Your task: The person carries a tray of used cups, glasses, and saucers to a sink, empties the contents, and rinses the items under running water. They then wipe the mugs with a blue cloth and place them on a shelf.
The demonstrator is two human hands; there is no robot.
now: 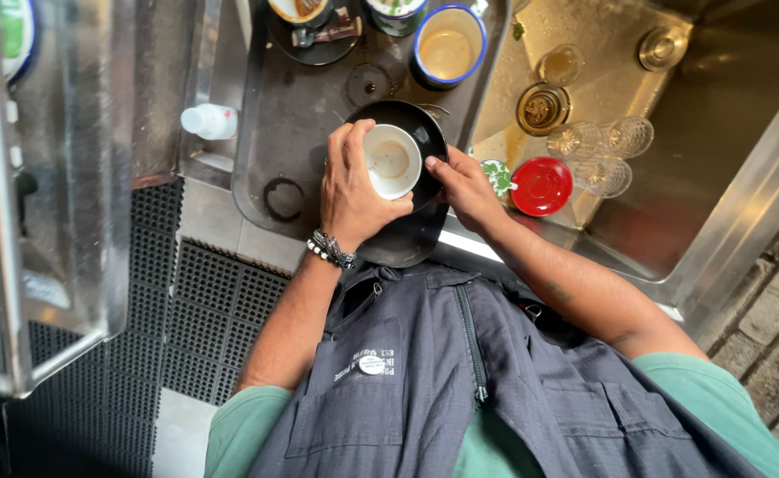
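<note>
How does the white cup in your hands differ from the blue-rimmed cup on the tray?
The white cup is held by the left hand over a black saucer that the right hand touches; the blue-rimmed cup stands untouched on the grey tray. The white cup has a plain rim and looks smaller; the other's rim is blue. Both are open-side up with brownish residue inside.

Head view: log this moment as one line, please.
left hand: grips white cup | right hand: holds black saucer | cup: over saucer, brown residue inside | nearby: steel sink, red saucer, glasses
</note>
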